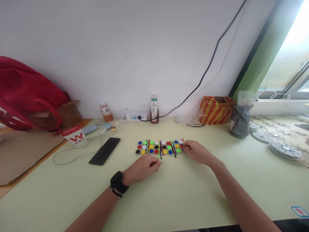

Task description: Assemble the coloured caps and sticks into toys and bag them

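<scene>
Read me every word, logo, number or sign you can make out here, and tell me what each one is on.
"W": big red letter on the white-and-red box; its smaller writing is too small to read surely.
Left bottle: dark Chinese characters, partly turned away; not fully readable.
Middle bottle: label print too small.
Sticker at the table's lower right corner: a red mark, unclear.

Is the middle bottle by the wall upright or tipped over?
Upright: the bottle stands on its base on the table, white cap at the top.
</scene>
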### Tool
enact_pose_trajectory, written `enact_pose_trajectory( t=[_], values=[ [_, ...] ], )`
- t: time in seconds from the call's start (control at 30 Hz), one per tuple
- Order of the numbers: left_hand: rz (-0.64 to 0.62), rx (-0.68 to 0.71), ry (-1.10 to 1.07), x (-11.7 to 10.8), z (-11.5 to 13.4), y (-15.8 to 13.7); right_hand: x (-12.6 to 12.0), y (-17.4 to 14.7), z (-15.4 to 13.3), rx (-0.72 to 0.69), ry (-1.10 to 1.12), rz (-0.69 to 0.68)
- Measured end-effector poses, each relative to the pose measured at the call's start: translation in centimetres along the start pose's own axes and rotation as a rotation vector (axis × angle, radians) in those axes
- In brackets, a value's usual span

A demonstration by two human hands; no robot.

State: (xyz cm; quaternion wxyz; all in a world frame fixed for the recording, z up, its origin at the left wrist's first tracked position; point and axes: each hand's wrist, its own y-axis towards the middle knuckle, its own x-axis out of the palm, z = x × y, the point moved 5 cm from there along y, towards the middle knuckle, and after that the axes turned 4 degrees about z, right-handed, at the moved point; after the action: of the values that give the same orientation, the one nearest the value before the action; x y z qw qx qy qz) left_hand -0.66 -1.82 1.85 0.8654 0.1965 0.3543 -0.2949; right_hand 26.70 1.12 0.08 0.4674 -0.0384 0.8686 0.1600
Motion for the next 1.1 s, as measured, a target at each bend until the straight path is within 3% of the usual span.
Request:
enact_pose_trajectory(
  t=[0.13,0.23,0.37,0.53,0.7,0.93,1.1],
  values=[
    [0.01,-0.086,-0.112,0.0,-0.2,0.0,-0.6,-0.1,-1.1,-0.009,0.162,0.016],
    [0.003,-0.179,-0.334,0.5,-0.3,0.0,-0.4,-0.4,-3.5,-0.05,0.333,0.002],
    [-0.037,-0.195,-0.58,1.5,-0.2,0.1,1.7,-1.6,-7.4,-0.134,0.408,-0.122],
    [-0.102,-0.158,-0.665,2.4,-0.3,0.2,4.3,-3.0,-10.0,-0.241,0.371,-0.282],
    [-0.113,-0.155,-0.667,2.2,-0.3,0.2,3.5,-2.7,-10.5,-0.287,0.46,-0.289],
    [-0.031,-0.307,-0.753,1.9,-0.9,0.4,2.2,-1.8,-8.5,-0.13,0.492,-0.063],
    [0.023,-0.324,-0.749,2.1,-1.5,0.7,2.8,-2.0,-8.2,-0.081,0.618,-0.146]
  ],
)
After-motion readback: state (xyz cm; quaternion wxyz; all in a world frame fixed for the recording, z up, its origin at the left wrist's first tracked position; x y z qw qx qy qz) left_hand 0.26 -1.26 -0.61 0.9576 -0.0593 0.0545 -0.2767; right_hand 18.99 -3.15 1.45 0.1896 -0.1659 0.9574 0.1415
